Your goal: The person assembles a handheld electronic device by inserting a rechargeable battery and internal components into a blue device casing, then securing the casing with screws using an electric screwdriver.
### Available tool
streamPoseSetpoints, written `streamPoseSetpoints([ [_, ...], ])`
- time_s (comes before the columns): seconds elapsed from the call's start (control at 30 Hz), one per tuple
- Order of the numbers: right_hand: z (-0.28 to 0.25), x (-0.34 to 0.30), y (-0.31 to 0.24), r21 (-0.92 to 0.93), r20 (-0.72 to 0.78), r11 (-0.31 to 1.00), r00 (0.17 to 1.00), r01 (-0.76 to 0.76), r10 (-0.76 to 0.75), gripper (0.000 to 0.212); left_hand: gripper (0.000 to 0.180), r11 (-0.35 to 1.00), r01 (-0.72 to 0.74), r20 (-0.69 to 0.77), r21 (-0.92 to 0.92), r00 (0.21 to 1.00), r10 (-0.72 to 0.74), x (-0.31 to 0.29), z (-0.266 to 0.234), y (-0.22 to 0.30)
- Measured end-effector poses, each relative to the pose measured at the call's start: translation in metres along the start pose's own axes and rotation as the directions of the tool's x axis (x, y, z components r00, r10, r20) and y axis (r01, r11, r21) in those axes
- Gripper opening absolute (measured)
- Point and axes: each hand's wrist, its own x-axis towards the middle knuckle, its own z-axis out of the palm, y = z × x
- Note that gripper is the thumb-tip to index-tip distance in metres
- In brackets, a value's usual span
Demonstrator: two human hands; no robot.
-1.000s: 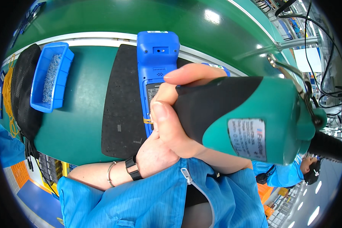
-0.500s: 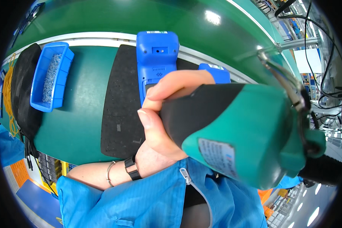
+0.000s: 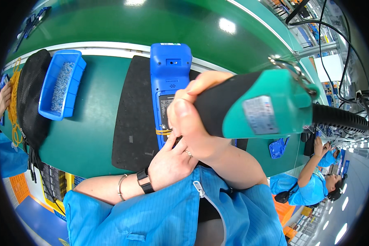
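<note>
Head view, the only one.

Item: your right hand (image 3: 188,112). Fingers wrapped closely round the black grip of a green-and-black power tool (image 3: 250,104); the tool lies slanted, its rear toward your right. Full-hand hold, judged to suit a bulky body. The working end is hidden behind your hand.

Item: your left hand (image 3: 171,165). Fingers partly extended toward the lower end of a blue handheld device (image 3: 171,67), beneath your right hand. Fingertips are partly covered; you cannot tell from here whether they grip anything. The low placing probably steadies the work near the tool.

Item: the device itself. Back upward on a black mat (image 3: 129,119), its dark panel exposed, a yellow rubber band (image 3: 164,132) across it. The mat likely stops sliding and scratching.

Item: metal ring fittings (image 3: 289,65) and a ribbed black hose (image 3: 340,117) at the tool's rear, the fittings possibly for hanging.

Item: blue bin (image 3: 75,91) on the green worktop (image 3: 86,141), left of the mat, holding small pale pieces too fine to identify; presumably set aside within reach. A black mesh pouch (image 3: 33,98) stands just beside it.

Item: blue part (image 3: 277,148), apart, right of the mat.
</note>
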Motion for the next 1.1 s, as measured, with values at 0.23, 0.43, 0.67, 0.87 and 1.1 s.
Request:
streamPoseSetpoints([
  [0.23,-0.012,-0.014,-0.027,0.243,0.131,0.961,0.986,-0.133,0.104,0.04,0.032,0.997,-0.078,-0.044,0.0,0.996,0.078,0.0,-0.01,0.008],
  [0.43,0.001,-0.027,-0.031,0.534,0.069,0.836,0.992,-0.129,0.109,0.049,0.02,-0.095,-0.163,0.019,0.982,0.583,-0.812,0.106,-0.027,0.073],
  [0.67,-0.003,-0.035,-0.016,0.457,0.21,0.877,0.976,-0.146,0.053,0.047,0.017,-0.655,-0.216,-0.349,0.724,0.705,-0.618,0.092,-0.011,0.053],
  [0.87,0.005,-0.047,-0.01,0.496,0.05,0.866,0.998,-0.057,0.038,0.044,0.013,-0.923,-0.319,-0.396,0.218,0.835,-0.382,0.075,0.002,0.041],
  [1.1,0.017,-0.047,-0.015,0.403,0.124,0.915,0.991,-0.002,-0.052,0.041,0.014,-0.703,-0.546,-0.115,-0.455,0.819,-0.562,0.039,0.001,0.035],
])
